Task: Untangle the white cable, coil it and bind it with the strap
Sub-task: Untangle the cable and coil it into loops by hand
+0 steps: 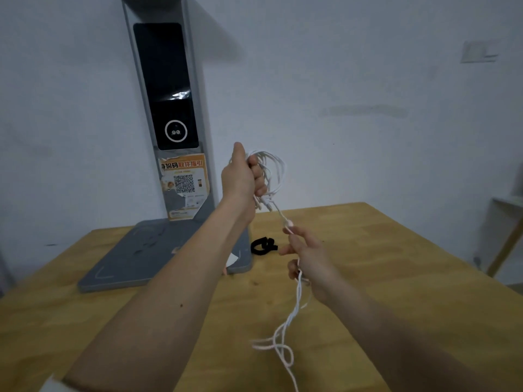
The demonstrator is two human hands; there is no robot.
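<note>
My left hand (243, 176) is raised above the table and grips a bunch of loops of the white cable (273, 171). From that bunch a strand runs down to my right hand (307, 256), which pinches it between fingertips lower and to the right. Below my right hand the cable hangs twisted and ends in a loose tangle (278, 346) over the table. The black strap (263, 246) lies curled on the wooden table (396, 278), just left of my right hand and beside the grey base.
A grey device stand with a black screen panel (167, 89) and a QR-code sticker rises at the back left; its flat base (158, 256) rests on the table. A white wall lies behind. A shelf edge (506, 205) shows at far right.
</note>
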